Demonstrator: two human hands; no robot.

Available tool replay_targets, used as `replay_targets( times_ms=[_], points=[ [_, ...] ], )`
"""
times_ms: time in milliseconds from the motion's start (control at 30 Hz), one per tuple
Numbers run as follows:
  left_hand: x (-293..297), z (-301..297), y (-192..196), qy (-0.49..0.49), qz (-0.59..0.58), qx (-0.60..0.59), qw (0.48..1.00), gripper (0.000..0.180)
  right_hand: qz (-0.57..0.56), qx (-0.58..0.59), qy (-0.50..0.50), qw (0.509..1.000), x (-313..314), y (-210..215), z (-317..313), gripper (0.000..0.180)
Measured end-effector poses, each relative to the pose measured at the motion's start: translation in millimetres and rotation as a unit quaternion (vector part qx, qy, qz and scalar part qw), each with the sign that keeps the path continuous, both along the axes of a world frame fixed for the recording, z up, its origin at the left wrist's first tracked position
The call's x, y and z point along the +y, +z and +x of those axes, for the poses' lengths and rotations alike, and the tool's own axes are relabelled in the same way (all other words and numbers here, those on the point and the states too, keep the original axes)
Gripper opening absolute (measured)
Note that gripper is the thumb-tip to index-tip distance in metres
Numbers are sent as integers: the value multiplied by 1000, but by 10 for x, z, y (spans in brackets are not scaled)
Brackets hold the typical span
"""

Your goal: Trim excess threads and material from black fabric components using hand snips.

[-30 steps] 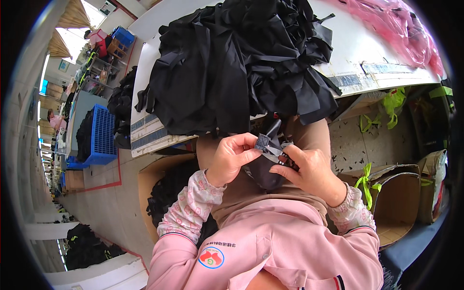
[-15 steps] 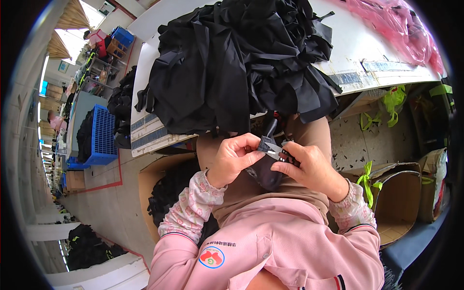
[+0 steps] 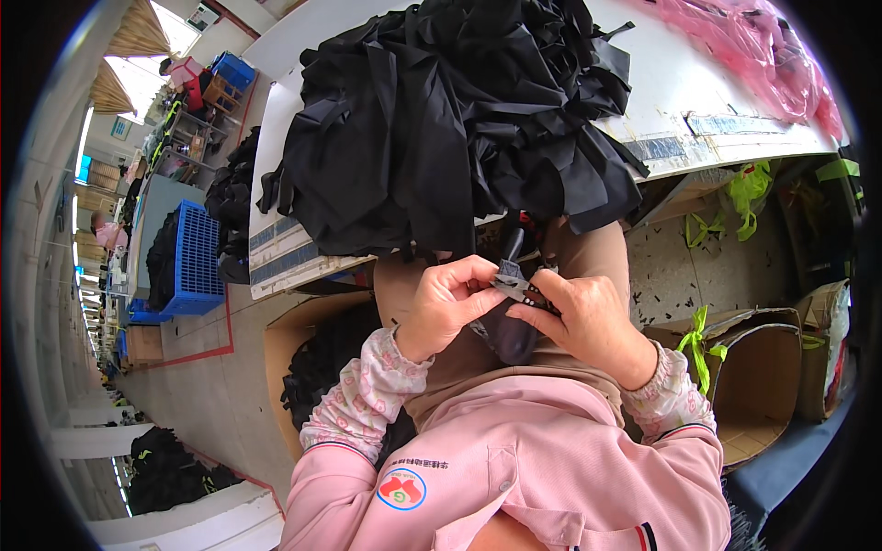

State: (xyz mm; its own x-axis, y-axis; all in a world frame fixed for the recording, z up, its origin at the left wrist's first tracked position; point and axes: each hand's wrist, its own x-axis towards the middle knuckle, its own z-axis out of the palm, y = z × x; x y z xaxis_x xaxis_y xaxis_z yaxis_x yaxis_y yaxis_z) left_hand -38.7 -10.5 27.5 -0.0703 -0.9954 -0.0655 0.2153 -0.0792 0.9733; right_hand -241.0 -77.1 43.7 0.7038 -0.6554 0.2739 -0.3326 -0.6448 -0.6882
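Two hands are meeting over the seated person's lap, just below the bench [image 3: 698, 101] edge, and both are pinching the same small grey tag [image 3: 511, 276]. The left hand [image 3: 447, 306] is curling its thumb and forefinger onto the tag's left end, the other fingers folded loosely under. The right hand [image 3: 588, 320] is clamping the tag's right end between fingertips, knuckles facing up. The tag is lying with its long axis running roughly from upper left to lower right between the two grips, tilted a little downward toward the right hand; whatever is printed on it is too small to make out.

Beneath the tag, a dark fabric piece [image 3: 510, 331] is hanging down onto the person's tan trousers [image 3: 597, 253], its length running up and down, the rounded lower end pointing toward the person's body and a narrow dark strip rising toward the bench.

On the bench, a big heap of black cloth [image 3: 441, 119] is spilling over the near edge, right above the hands. A pink plastic bag [image 3: 772, 55] is sitting at the far right of the bench. An open cardboard box [image 3: 763, 386] is standing on the floor to the person's right, and a blue crate [image 3: 197, 257] well off to the left.
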Motion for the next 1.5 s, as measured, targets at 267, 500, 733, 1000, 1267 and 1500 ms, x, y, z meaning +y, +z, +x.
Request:
replay_targets(
  times_ms=[267,500,733,1000,1267,1500],
  points=[
    [-8,71,14,23,-13,-73,997,14,18,-20,-11,1000,-19,-27,-17,33],
    [533,1143,-176,-118,-20,-513,850,13,43,8,-66,997,-190,-230,-207,34],
    [1891,1731,-662,-586,385,-473,534,41,82,32,-78,993,-266,-555,-225,32],
    [4,1613,-253,216,2,-427,878,23,90,9,-40,995,-134,-557,157,35],
    [-1259,1955,-263,311,-90,-589,741,29,111,21,0,994,68,-703,-7,34],
    [-679,1914,962,287,-254,-8,923,14,178,-12,-52,983,-48,-737,-140,30]
  ],
)
